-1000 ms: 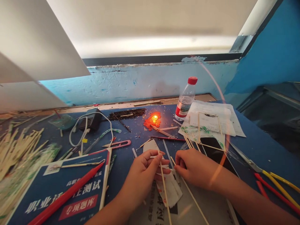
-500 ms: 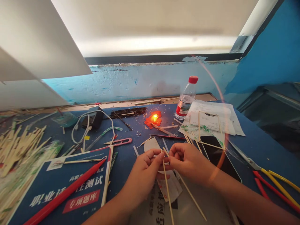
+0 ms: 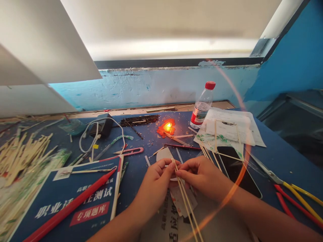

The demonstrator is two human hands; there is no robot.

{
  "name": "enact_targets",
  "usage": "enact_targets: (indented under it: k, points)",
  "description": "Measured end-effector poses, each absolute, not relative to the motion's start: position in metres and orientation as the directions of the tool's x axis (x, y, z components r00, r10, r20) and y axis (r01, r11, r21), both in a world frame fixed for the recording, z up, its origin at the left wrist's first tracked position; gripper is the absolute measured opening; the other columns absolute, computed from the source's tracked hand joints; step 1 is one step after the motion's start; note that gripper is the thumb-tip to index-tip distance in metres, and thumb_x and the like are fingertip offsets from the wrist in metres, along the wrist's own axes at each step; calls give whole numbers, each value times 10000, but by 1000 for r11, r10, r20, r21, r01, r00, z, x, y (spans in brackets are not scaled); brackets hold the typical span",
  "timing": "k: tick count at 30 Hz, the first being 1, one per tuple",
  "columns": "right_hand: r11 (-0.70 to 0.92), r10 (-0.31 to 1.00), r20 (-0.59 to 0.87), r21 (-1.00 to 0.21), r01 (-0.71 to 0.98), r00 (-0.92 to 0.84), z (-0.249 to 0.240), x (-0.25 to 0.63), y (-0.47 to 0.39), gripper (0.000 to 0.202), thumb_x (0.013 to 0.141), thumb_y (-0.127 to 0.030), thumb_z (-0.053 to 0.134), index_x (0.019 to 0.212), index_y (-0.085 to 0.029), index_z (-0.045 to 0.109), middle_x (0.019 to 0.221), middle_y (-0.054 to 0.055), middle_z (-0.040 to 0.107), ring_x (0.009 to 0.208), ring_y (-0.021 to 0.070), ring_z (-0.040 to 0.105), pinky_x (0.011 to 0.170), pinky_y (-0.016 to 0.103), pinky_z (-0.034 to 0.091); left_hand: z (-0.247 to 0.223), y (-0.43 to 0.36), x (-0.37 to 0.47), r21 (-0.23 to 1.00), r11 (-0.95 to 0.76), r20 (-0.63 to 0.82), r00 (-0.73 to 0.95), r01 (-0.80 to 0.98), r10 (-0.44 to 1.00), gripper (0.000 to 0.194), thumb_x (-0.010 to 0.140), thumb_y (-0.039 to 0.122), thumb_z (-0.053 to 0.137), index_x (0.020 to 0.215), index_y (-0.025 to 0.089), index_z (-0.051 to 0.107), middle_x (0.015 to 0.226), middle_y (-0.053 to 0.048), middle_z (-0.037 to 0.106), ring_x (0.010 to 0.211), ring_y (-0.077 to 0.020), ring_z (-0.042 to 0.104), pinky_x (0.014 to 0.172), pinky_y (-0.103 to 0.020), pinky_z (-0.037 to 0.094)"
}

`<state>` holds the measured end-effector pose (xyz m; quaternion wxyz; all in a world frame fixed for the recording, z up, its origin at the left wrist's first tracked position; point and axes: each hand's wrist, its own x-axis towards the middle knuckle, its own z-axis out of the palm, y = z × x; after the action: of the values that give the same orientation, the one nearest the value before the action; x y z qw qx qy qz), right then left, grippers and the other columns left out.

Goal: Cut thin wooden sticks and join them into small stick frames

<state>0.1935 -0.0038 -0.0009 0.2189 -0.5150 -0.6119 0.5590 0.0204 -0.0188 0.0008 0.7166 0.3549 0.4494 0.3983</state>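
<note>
Both hands meet at the middle of the table, over a torn scrap of paper (image 3: 183, 201) and a printed grey-white cover. My left hand (image 3: 161, 176) pinches one thin bamboo stick (image 3: 183, 194) near its top end. Close against it, my right hand (image 3: 195, 171) has thumb and fingers closed on a second bamboo stick (image 3: 189, 202). The two sticks lie side by side, tops nearly level, and slant down toward me. Beyond my hands a flame (image 3: 168, 126) burns on a red, melted-looking base. A square frame of thin sticks (image 3: 228, 155) rests by the right hand.
Right side: a black phone (image 3: 238, 171), scissors (image 3: 274, 176) with red and yellow handles beside them, papers (image 3: 256, 129) and a water bottle (image 3: 201, 109). Left side: a blue book (image 3: 101, 205) under a long red tool (image 3: 73, 203), pink-handled snips (image 3: 133, 151), a white cable (image 3: 82, 137) and loose sticks (image 3: 27, 151).
The two sticks were spread apart in a narrow V; now they lie almost parallel and close together. My right hand has moved slightly left, against the left fingertips.
</note>
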Motion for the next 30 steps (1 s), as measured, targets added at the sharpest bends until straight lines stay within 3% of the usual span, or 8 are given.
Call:
enact_targets:
  k: [9,15,30]
  points:
    - [-242,849,-359,-916,320,-387,-2,193,-1,226,895,-349,718,798,-145,734,589,0,679,427,71,516,412,176,369,2,-18,21,876,438,-375,284,-202,882,210,913,373,664,998,183,690,750,-17,759,535,-177,714,458,-263,538]
    - [-250,846,-362,-918,307,-392,-3,194,2,236,872,-367,747,774,-153,736,567,-5,675,417,74,537,406,173,384,1,-17,19,860,449,-375,298,-240,878,190,908,350,705,976,173,699,819,-44,800,657,-195,770,631,-300,612]
    - [-218,844,-346,-919,327,-411,-5,197,2,257,877,-389,748,787,-149,743,581,-6,678,438,76,553,418,175,398,-6,-15,17,868,431,-363,277,-247,890,213,879,358,750,951,162,708,849,-50,813,701,-182,775,718,-297,621]
